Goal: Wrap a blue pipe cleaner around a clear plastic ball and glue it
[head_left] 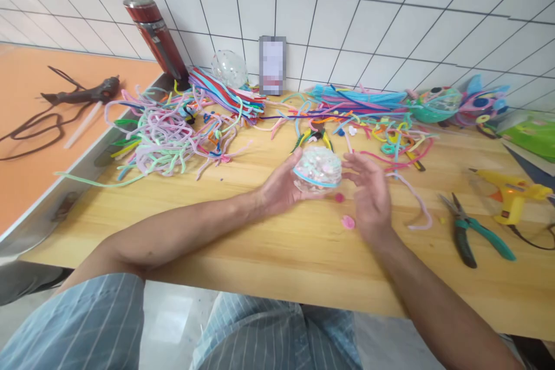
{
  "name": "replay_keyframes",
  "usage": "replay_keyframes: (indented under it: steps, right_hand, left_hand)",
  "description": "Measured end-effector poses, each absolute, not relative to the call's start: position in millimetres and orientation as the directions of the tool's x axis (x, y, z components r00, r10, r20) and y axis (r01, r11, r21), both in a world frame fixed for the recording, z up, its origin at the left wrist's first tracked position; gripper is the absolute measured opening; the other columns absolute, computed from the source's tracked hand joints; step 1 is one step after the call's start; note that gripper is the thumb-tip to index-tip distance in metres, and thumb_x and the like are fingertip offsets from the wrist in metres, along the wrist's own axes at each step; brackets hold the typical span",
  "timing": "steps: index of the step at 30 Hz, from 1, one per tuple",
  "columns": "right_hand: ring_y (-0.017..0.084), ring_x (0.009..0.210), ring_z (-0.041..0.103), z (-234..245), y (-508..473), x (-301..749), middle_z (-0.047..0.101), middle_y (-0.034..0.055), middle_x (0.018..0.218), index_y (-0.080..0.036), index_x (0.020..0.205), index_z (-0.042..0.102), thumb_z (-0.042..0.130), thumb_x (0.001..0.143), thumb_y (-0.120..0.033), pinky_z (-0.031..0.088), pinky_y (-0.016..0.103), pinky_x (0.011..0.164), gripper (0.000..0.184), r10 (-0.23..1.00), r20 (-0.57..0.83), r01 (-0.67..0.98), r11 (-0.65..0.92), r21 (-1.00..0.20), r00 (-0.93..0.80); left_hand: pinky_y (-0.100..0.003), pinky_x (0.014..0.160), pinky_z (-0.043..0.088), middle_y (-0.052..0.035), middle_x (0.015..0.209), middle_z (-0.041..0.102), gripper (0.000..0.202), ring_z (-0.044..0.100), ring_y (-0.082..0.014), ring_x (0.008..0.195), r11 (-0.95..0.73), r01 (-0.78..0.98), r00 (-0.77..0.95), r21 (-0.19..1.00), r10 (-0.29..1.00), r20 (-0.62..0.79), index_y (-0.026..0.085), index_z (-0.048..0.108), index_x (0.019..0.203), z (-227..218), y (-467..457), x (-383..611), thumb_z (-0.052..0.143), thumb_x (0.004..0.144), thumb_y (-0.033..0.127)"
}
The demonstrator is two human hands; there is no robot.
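A clear plastic ball (318,169) with specks inside and a light-blue strip around it sits in my left hand (281,186), whose fingers curl around its left side and underside. My right hand (370,191) is just right of the ball, fingers bent and apart, with nothing visible in them; slight blur hides whether a fingertip touches the ball. Below, between the hands, lie a small dark pink pom-pom (339,198) and a pink curled piece (348,222). Yellow-and-black pliers (330,140) lie partly hidden behind the ball.
Tangled pipe cleaners (160,139) cover the left; pipe-cleaner bundles (364,98) line the wall. At right lie green-handled pliers (466,231) and a yellow glue gun (511,193). Decorated balls (436,105), a phone (273,66), a red flask (156,40) and a black glue gun (87,91) stand farther off.
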State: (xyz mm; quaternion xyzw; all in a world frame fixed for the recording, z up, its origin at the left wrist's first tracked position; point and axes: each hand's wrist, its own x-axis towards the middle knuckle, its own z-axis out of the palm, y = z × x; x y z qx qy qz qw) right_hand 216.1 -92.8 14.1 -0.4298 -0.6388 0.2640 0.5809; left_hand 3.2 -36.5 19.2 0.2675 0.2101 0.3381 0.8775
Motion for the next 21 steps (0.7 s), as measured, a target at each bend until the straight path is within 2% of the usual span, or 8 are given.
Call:
replay_keyframes:
  steps: [1, 3, 5, 7, 10, 13, 17, 21]
  right_hand:
    - [0.029, 0.117, 0.073, 14.1, -89.6, 219.4, 0.072, 0.0114, 0.139, -0.033, 0.139, 0.066, 0.059, 0.101, -0.063, 0.065, 0.045, 0.087, 0.049, 0.881, 0.460, 0.113, 0.449, -0.886, 0.112]
    - [0.025, 0.097, 0.073, 14.6, -83.5, 225.7, 0.076, 0.0096, 0.125, -0.032, 0.124, 0.073, 0.055, 0.100, -0.069, 0.061, 0.037, 0.068, 0.047, 0.923, 0.338, -0.061, 0.354, -0.933, 0.184]
    - [0.023, 0.095, 0.072, 15.3, -80.3, 228.7, 0.076, 0.0080, 0.122, -0.032, 0.117, 0.074, 0.061, 0.097, -0.069, 0.059, 0.035, 0.068, 0.045, 0.943, 0.268, -0.061, 0.285, -0.957, 0.199]
    - [0.023, 0.105, 0.071, 15.3, -81.8, 226.8, 0.075, 0.0075, 0.126, -0.031, 0.121, 0.073, 0.073, 0.091, -0.066, 0.061, 0.036, 0.080, 0.045, 0.956, 0.247, 0.055, 0.242, -0.969, 0.159]
    - [0.026, 0.112, 0.072, 13.3, -89.6, 219.1, 0.073, 0.0095, 0.132, -0.030, 0.134, 0.066, 0.082, 0.086, -0.062, 0.061, 0.041, 0.092, 0.060, 0.987, 0.153, 0.208, 0.142, -0.968, 0.041]
    - [0.028, 0.116, 0.073, 10.6, -95.1, 215.0, 0.071, 0.0118, 0.138, -0.030, 0.140, 0.060, 0.082, 0.087, -0.060, 0.061, 0.046, 0.099, 0.065, 0.995, 0.103, 0.245, 0.102, -0.964, -0.008]
    - [0.033, 0.136, 0.067, 8.7, -93.4, 217.8, 0.067, 0.0125, 0.150, -0.031, 0.145, 0.057, 0.074, 0.095, -0.059, 0.056, 0.053, 0.114, 0.060, 0.977, 0.207, 0.192, 0.212, -0.958, -0.046]
    - [0.035, 0.145, 0.061, 6.6, -91.0, 220.9, 0.063, 0.0121, 0.158, -0.032, 0.151, 0.054, 0.068, 0.097, -0.058, 0.053, 0.056, 0.119, 0.061, 0.944, 0.319, 0.149, 0.328, -0.933, -0.082]
  left_hand:
    - [-0.044, 0.099, 0.065, -0.0164, 0.138, 0.076, 0.068, 0.076, -0.0323, 0.122, 0.543, -0.501, 0.623, 0.674, 0.767, -0.155, 0.018, 0.067, 0.136, 17.2, -36.6, 5.0, 0.066, 0.095, 0.072]
    - [-0.047, 0.111, 0.059, -0.0155, 0.140, 0.074, 0.081, 0.071, -0.0340, 0.130, 0.337, -0.479, 0.475, 0.811, 0.876, -0.083, 0.018, 0.064, 0.135, 11.8, -36.9, 7.3, 0.084, 0.079, 0.073]
    - [-0.048, 0.119, 0.052, -0.0145, 0.143, 0.069, 0.095, 0.067, -0.0336, 0.135, 0.119, -0.367, 0.350, 0.923, 0.937, 0.018, 0.019, 0.058, 0.139, 5.7, -38.5, 7.5, 0.094, 0.067, 0.069]
    - [-0.049, 0.124, 0.048, -0.0151, 0.150, 0.062, 0.104, 0.062, -0.0329, 0.140, -0.080, -0.218, 0.313, 0.973, 0.938, 0.147, 0.021, 0.050, 0.147, 0.0, -41.8, 6.1, 0.097, 0.065, 0.065]
    - [-0.052, 0.130, 0.042, -0.0182, 0.155, 0.054, 0.107, 0.054, -0.0351, 0.148, -0.346, -0.052, 0.353, 0.937, 0.871, 0.342, 0.021, 0.045, 0.152, -6.5, -46.9, 3.6, 0.096, 0.068, 0.065]
    - [-0.056, 0.133, 0.038, -0.0198, 0.158, 0.050, 0.110, 0.046, -0.0380, 0.156, -0.510, 0.014, 0.397, 0.860, 0.792, 0.463, 0.022, 0.039, 0.156, -9.4, -48.7, 1.7, 0.092, 0.072, 0.068]
    - [-0.059, 0.133, 0.039, -0.0200, 0.164, 0.043, 0.108, 0.041, -0.0377, 0.160, -0.613, 0.029, 0.453, 0.789, 0.712, 0.537, 0.025, 0.028, 0.165, -4.3, -50.2, -2.0, 0.087, 0.083, 0.061]
    - [-0.059, 0.132, 0.041, -0.0187, 0.164, 0.045, 0.097, 0.042, -0.0356, 0.160, -0.684, 0.054, 0.452, 0.727, 0.666, 0.593, 0.028, 0.024, 0.167, 4.7, -53.2, -4.4, 0.083, 0.092, 0.046]
